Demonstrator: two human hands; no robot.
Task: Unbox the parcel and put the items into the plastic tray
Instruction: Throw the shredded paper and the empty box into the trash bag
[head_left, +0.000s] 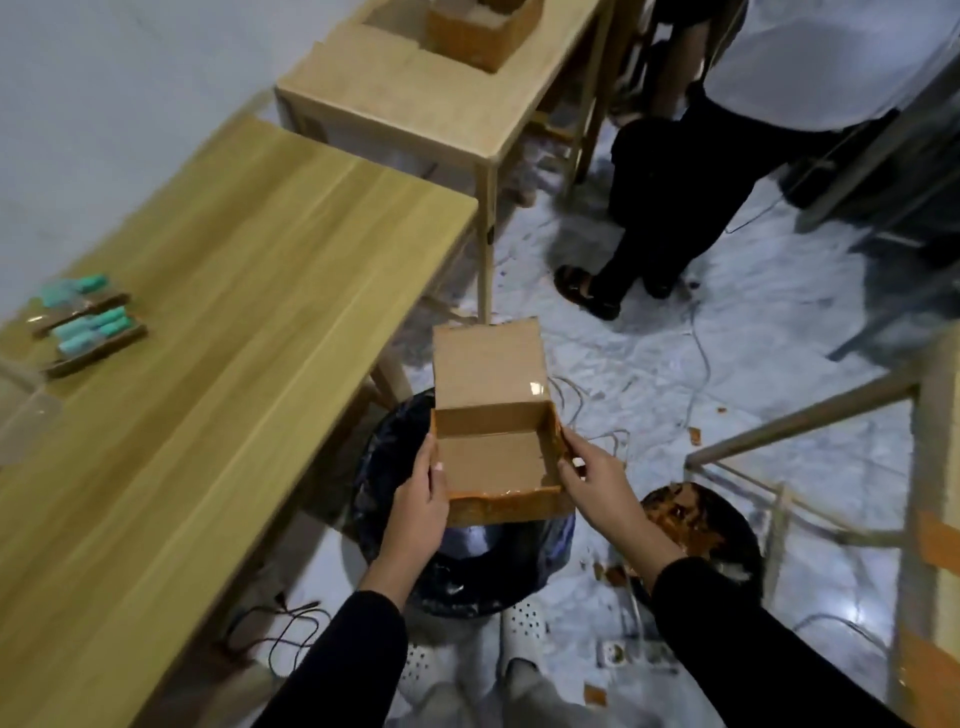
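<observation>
Currently cardboard box (493, 462) held between both hands, directly over black-lined bin (467, 571). Left hand (421, 504) grips left wall; right hand (597, 483) pinches right wall. Box mouth up, lid flap folded back, pointing away from person; long axis left-right between hands. Interior looks empty. Teal packs (88, 322) on table (234, 312), well left, near plastic tray (21, 410); left hand nearer. Likely next: drop box straight down.

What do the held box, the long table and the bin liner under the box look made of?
The box: matte brown cardboard, folded flap, glossy tape remnants at its edges. The table: light wood-grain top, possibly laminate, faint sheen. The bin liner: thin black plastic film, crinkled, shiny.
</observation>
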